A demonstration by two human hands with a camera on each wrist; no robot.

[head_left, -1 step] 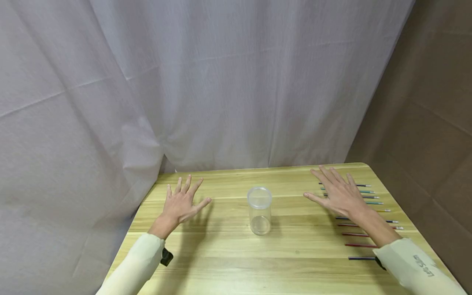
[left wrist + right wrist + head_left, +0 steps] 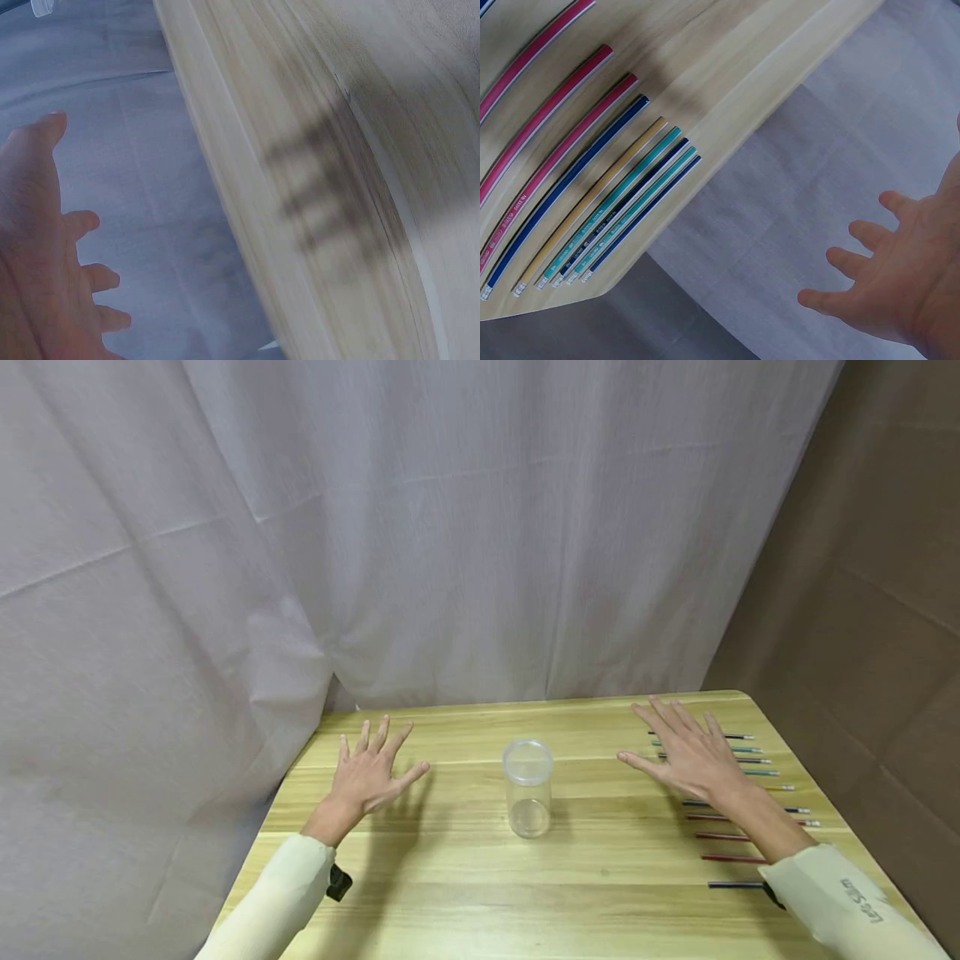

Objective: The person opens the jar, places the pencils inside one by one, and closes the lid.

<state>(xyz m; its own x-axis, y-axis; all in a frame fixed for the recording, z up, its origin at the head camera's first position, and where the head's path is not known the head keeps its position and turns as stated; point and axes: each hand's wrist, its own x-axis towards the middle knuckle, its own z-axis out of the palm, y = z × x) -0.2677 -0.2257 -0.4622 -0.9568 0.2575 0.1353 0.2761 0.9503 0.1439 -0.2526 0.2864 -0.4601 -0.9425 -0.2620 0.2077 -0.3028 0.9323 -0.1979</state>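
My left hand [image 2: 366,781] hovers over the left part of the table, fingers spread and holding nothing; its shadow falls on the wood. Over on the right my right hand [image 2: 693,760] is also held above the surface with fingers spread, overlapping a row of pencils [image 2: 731,837] in the head view. The pencils, red, blue, teal and yellow with eraser ends, lie roughly parallel; in the right wrist view a yellow pencil [image 2: 592,202] lies between blue and teal ones. Between the hands stands an upright clear plastic jar [image 2: 528,802] with a round rim on top.
The light wooden table [image 2: 465,893] has a rounded far right corner. A grey curtain [image 2: 450,543] hangs behind it and along the left, and a brown cloth [image 2: 862,610] covers the right side. A black wrist strap piece [image 2: 339,883] shows at the left sleeve.
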